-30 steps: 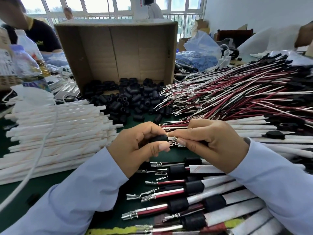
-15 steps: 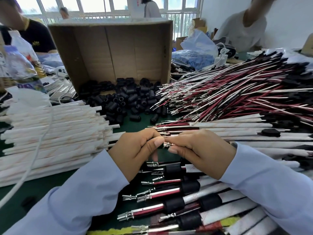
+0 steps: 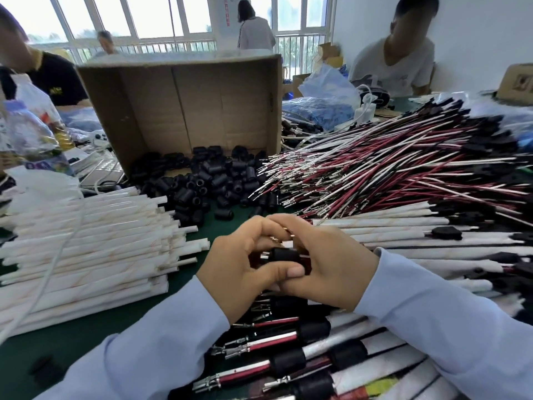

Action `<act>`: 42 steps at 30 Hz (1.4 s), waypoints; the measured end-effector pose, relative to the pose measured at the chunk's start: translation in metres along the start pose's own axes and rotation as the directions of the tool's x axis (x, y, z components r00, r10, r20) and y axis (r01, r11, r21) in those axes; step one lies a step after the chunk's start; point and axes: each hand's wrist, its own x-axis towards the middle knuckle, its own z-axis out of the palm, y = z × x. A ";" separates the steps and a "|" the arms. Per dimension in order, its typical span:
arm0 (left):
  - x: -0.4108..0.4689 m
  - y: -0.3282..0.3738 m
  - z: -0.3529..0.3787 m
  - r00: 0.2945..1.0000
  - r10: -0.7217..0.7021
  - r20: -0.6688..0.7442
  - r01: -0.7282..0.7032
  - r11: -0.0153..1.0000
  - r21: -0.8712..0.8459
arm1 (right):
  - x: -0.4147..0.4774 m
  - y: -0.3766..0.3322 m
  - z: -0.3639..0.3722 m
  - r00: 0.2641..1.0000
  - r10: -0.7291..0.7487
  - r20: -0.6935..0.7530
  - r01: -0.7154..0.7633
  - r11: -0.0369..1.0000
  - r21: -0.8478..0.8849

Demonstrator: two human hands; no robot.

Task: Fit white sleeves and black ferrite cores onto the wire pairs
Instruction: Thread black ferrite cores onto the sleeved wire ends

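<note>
My left hand (image 3: 239,267) and my right hand (image 3: 331,264) meet above the green table. Between them sits a black ferrite core (image 3: 284,254), gripped by my left thumb and fingers. My right hand pinches a wire pair (image 3: 281,236) whose metal terminals show above the core. A stack of white sleeves (image 3: 86,241) lies to the left. Loose black ferrite cores (image 3: 207,180) spill from a cardboard box (image 3: 184,102). A heap of red, white and black wire pairs (image 3: 389,171) lies to the right. Finished pairs with cores and sleeves (image 3: 288,362) lie below my hands.
People sit and stand behind the table at the far left, the middle and the far right. Plastic bottles (image 3: 31,134) stand at the left edge. A blue plastic bag (image 3: 320,111) lies behind the wire heap. A white cable (image 3: 49,272) crosses the sleeve stack.
The black core now sits lower between my hands, over the wire ends, with the terminals showing above it. The camera has tilted up, so more of the room shows.
</note>
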 end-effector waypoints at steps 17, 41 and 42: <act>-0.003 -0.003 -0.006 0.978 0.006 -0.209 -0.004 1.000 0.014 | -0.005 0.008 -0.019 0.997 -0.066 0.031 0.069 0.986 -0.149; -0.043 -0.021 -0.049 1.000 0.021 0.022 -0.031 0.661 0.750 | -0.003 0.031 -0.026 0.988 0.013 -0.152 -0.038 0.986 -0.161; -0.046 -0.021 -0.050 0.999 0.003 0.041 -0.033 0.657 0.753 | -0.003 0.030 -0.025 0.986 -0.015 -0.167 -0.011 0.988 -0.153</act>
